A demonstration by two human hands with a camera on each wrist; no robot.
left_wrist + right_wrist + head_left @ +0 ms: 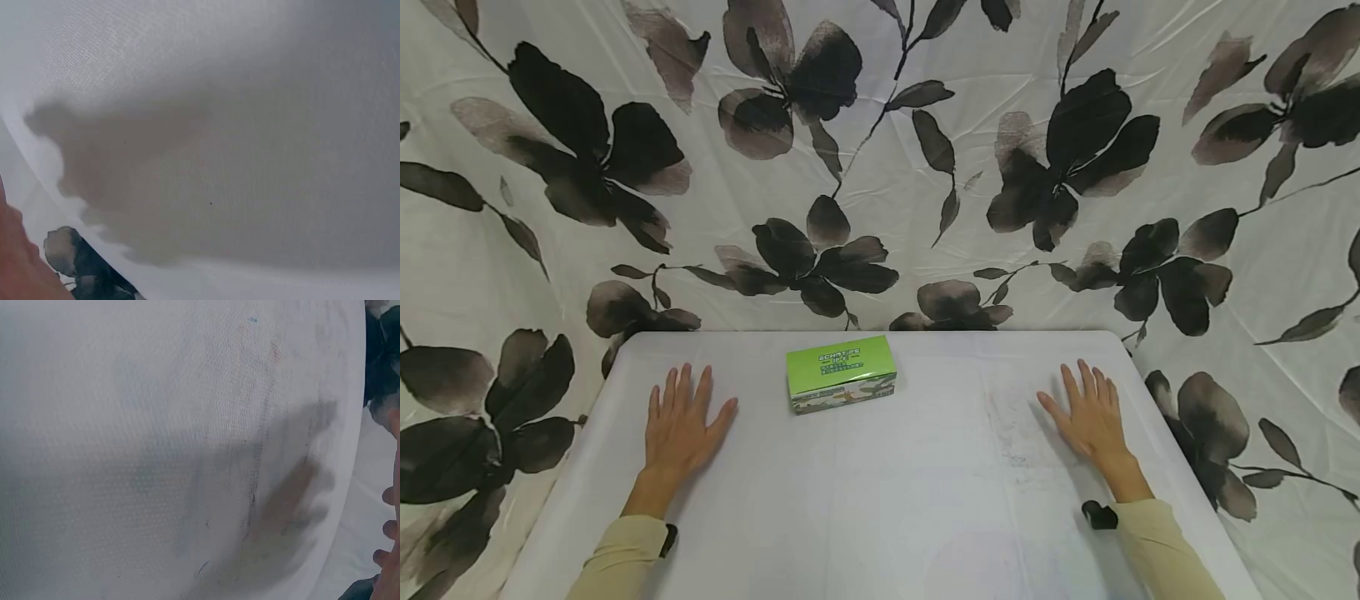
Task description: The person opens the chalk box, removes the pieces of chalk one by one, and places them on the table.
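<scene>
A small box (841, 373) with a bright green lid and patterned sides lies near the far edge of the white table (880, 483), left of the middle. To its left is my left hand (680, 425), palm down with fingers spread and straight, apart from the box. Over at the right side of the table my right hand (1090, 414) is also palm down, its fingers straight and holding nothing. The left wrist view has part of the left hand (25, 262) at its lower left corner; the right wrist view catches a strip of the right hand (392, 531) at its edge.
A white cloth (925, 208) with dark flower prints hangs behind the table and at both sides. Faint smudges (1017, 458) mark the tabletop near the right hand. Dark wrist devices (1101, 515) sit at both sleeve cuffs.
</scene>
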